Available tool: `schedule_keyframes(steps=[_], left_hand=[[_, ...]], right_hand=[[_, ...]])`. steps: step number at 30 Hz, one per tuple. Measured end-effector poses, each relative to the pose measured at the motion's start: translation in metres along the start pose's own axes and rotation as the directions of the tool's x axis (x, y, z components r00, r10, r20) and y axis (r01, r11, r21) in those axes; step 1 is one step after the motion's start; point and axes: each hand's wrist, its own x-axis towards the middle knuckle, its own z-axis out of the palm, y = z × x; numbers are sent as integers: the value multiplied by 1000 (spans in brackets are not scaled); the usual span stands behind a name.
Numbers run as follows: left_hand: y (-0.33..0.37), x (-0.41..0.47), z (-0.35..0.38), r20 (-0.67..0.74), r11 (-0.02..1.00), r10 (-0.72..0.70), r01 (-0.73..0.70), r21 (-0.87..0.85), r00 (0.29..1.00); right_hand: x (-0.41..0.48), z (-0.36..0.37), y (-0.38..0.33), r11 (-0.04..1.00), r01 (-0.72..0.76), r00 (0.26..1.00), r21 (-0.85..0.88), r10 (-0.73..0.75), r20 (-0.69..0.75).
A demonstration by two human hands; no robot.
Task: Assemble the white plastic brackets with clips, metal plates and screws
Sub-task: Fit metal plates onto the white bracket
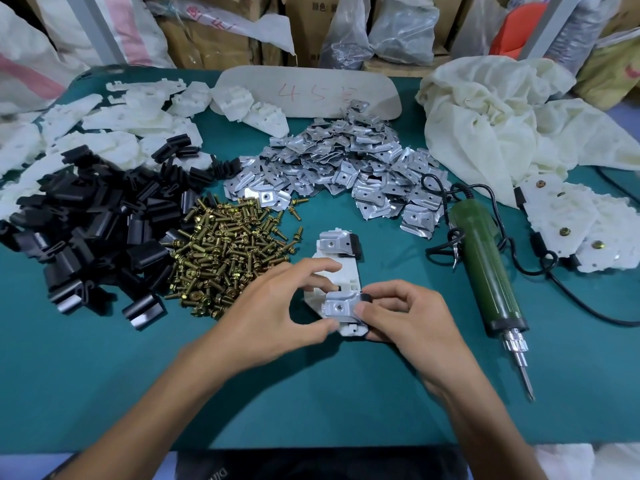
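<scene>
Bracket: the bracket lies on the table dead ahead of you, its long axis running 12 to 6 o'clock.
Far plate: the far plate sits on its 12 o'clock end, with the far clip touching it at 3 o'clock.
Near plate: the near plate sits on the 6 o'clock end, between your hands.
Left hand: your left hand grips the bracket from 9 o'clock, forefinger on top and thumb at the near end.
Right hand: your right hand grips from 3 o'clock, thumb pressing the near plate's edge and fingers curled round the near clip.
Screws: the screws are heaped at 9 o'clock of the bracket.
Clips: the clips lie beyond them, also at 9 o'clock.
Plates: the plates are heaped at 12 o'clock.
Screwdriver: the screwdriver lies at 3 o'clock, its bit pointing to 6.
</scene>
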Motion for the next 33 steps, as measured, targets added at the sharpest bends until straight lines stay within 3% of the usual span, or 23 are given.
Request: schedule_keyframes(steps=[4, 6, 11, 17, 23, 33], left_hand=[[-5, -8, 9, -130, 996, -79, 74, -46, 988], [-4, -10, 11, -167, 978, -172, 147, -150, 971], [7, -1, 13, 3, 799, -213, 176, -575, 977], [15, 6, 19, 64, 591, -243, 200, -782, 968], [14, 7, 23, 49, 494, -295, 196, -847, 954], [8, 2, 25, 56, 560, -267, 202, -803, 962]], right_hand=[[0, 0, -1, 992, 14, 999, 122, -7, -54], [1, 0, -2, 985, 45, 997, 167, -33, -74], [2, 1, -9, 943, 103, 995, 316, -101, -24], [1, 0, -7, 945, 127, 990, 301, -140, 21], [3, -2, -7, 944, 111, 990, 310, -134, 52], [4, 0, -6, 953, 166, 980, 253, -189, 70]])
